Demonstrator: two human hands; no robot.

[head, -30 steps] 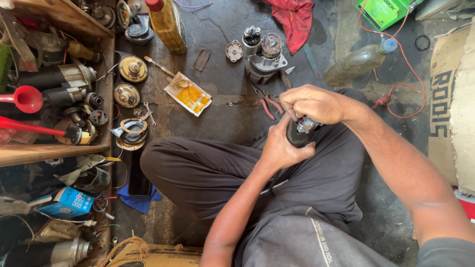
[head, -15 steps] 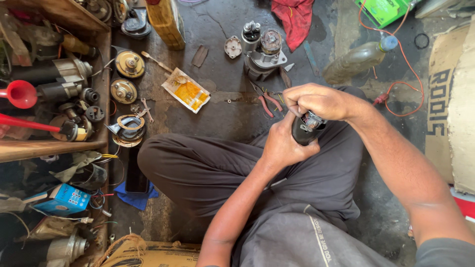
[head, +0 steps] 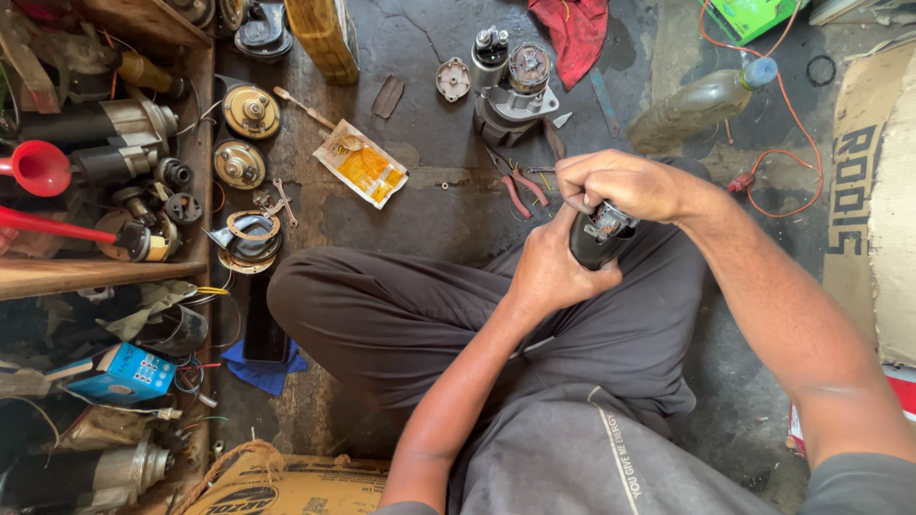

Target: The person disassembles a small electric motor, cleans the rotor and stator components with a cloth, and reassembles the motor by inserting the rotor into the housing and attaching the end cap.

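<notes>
The person sits cross-legged on a stained concrete floor [head: 429,200], grey trousers filling the lower middle of the view. Against the earlier pictures the whole scene sits a little lower and the hands have lifted slightly, from over the knee toward the floor clutter ahead; the pose is otherwise the same.

At the left stands a wooden shelf [head: 105,272] crowded with starter motors, a red funnel [head: 38,167] and horn-like discs. A cardboard sheet [head: 873,191] lies at the right edge, and a red cloth [head: 577,29] at the top.

Ahead of the knees stands a grey starter motor [head: 520,91], with a plastic bottle [head: 701,105] of murky liquid lying to its right beside an orange wire. A yellow packet [head: 363,164] lies to the left, and red-handled pliers [head: 520,186] lie just beside the hands.

The left hand [head: 549,272] is wrapped closed around the dark cylindrical motor part [head: 593,238], holding it from below above the right thigh, as before. The right hand [head: 620,183] is clenched over the part's metal top end, fingers curled tight; whether it grips a small tool there cannot be told.
</notes>
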